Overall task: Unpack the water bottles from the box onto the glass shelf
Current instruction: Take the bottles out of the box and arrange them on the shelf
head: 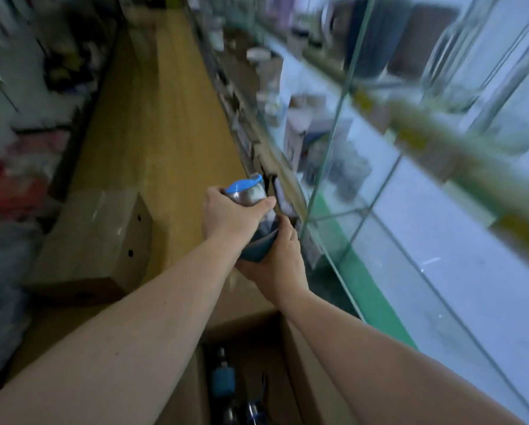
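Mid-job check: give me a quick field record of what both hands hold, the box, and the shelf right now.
left hand: grips the upper body of the water bottle, just below its blue lid
right hand: holds the blue sleeve around the bottle's lower end
bottle position: in the air, above the open box, not on the shelf
box contents: more bottles inside, count unclear
glass shelf: to the right, blurred
closed carton: on the floor, left
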